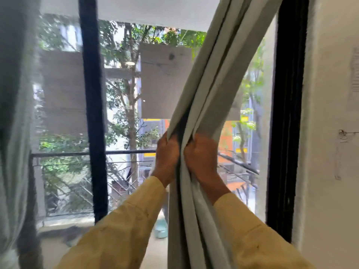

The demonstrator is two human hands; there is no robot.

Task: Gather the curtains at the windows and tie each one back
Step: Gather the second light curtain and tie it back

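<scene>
Though in two hands (168, 152) (201, 155), one curtain (213, 78)

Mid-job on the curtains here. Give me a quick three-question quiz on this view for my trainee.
1. True or false: the left hand and the right hand both grip the curtain.
2. The hands hold it: A) left of the dark window bar, B) right of that bar, C) down on the floor.
3. Does a tie show round the curtain?
Key: 1 true; 2 B; 3 no, none shows.
</scene>
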